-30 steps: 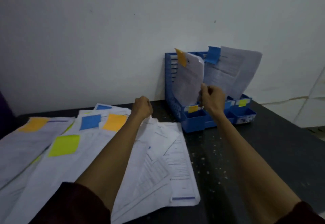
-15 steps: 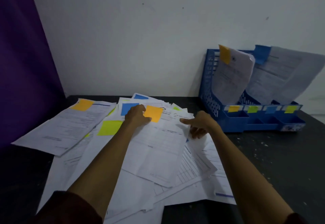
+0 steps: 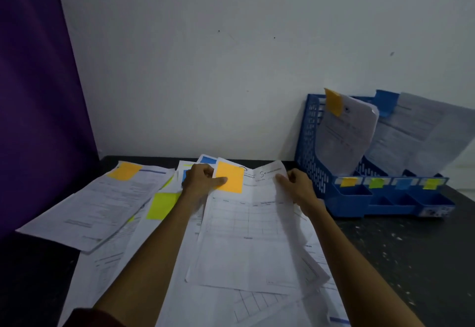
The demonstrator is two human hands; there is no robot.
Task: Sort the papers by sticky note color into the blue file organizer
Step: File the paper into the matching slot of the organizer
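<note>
Both hands hold one white paper [image 3: 246, 234] with an orange sticky note [image 3: 231, 176] at its top. My left hand [image 3: 201, 181] pinches the top left corner, thumb on the note. My right hand [image 3: 295, 185] grips the top right edge. The sheet's far edge is raised off the pile of papers [image 3: 144, 257] on the dark table. The blue file organizer [image 3: 354, 198] stands at the right against the wall. An orange-tagged paper [image 3: 344, 136] sits in its left slot and a blue-tagged paper [image 3: 416, 131] in a slot further right.
Another orange-tagged paper [image 3: 102, 198] lies at the left, a yellow-green note [image 3: 160, 206] and blue notes [image 3: 207, 159] show in the pile. Small colour labels [image 3: 375, 182] mark the organizer's front. A purple curtain [image 3: 36, 95] hangs at the left. Bare dark table [image 3: 411, 254] lies at the right.
My right hand left the paper in the organizer and came back to the pile. Both hands took hold of the orange-tagged sheet and lifted its far edge. The view swung left.
</note>
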